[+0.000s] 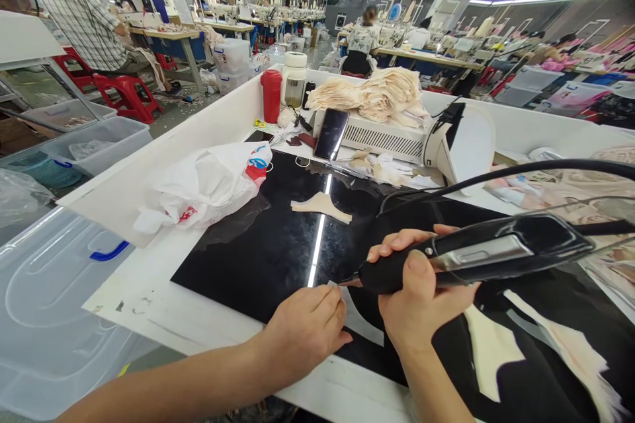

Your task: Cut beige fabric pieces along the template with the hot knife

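My right hand [417,291] is wrapped round a black corded hand tool [476,254] with a grey trigger plate, its tip pointing left just above the work. My left hand [310,330] rests knuckles up on the glossy black work mat [258,244], fingertips pinching the edge of a thin pale fabric piece [360,320] right under the tool's tip. A cream cut fabric piece [321,206] lies further back on the mat. More cream pieces [496,350] lie at the right.
A white plastic bag [208,185] lies left of the mat. A phone [331,133] leans on a white box [381,135] topped with a fabric pile [377,96]. A red bottle [271,95] stands behind. Clear bins [59,304] sit at the left. Other workers sit at distant tables.
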`<state>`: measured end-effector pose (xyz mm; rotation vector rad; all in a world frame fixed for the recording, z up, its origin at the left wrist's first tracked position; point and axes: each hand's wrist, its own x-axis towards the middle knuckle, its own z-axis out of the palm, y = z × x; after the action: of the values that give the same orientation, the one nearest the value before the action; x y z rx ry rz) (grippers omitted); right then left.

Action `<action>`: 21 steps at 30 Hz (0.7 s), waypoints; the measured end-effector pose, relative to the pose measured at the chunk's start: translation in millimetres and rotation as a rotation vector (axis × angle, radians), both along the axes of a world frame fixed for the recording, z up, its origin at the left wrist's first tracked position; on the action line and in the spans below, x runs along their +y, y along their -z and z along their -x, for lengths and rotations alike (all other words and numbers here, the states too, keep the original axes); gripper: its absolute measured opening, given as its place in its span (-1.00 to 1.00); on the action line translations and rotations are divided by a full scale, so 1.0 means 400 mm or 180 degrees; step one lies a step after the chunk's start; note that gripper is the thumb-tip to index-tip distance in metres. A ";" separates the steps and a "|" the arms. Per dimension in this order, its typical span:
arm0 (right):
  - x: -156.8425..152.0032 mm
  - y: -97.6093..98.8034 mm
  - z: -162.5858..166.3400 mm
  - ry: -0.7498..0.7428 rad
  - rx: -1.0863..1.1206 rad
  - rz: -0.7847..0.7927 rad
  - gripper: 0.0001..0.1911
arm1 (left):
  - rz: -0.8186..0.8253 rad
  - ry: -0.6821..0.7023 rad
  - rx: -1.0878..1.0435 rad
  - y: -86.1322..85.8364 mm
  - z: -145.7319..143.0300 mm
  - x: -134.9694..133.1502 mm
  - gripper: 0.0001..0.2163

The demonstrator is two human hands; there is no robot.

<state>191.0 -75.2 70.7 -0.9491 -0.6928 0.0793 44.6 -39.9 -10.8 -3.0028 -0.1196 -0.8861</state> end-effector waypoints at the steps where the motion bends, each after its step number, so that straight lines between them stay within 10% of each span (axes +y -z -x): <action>1: 0.000 0.001 0.000 -0.0012 -0.0007 0.0004 -0.63 | -0.0001 0.0004 0.0019 0.000 0.000 0.000 -0.67; 21: 0.019 0.004 0.016 -0.0136 0.0078 -0.0056 -0.64 | 0.0037 0.0031 -0.0033 0.015 -0.004 0.001 -0.64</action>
<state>184.6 -67.7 69.3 -0.9152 -0.6902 0.1221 46.1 -39.5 -16.7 -3.0124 -0.1108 -0.9050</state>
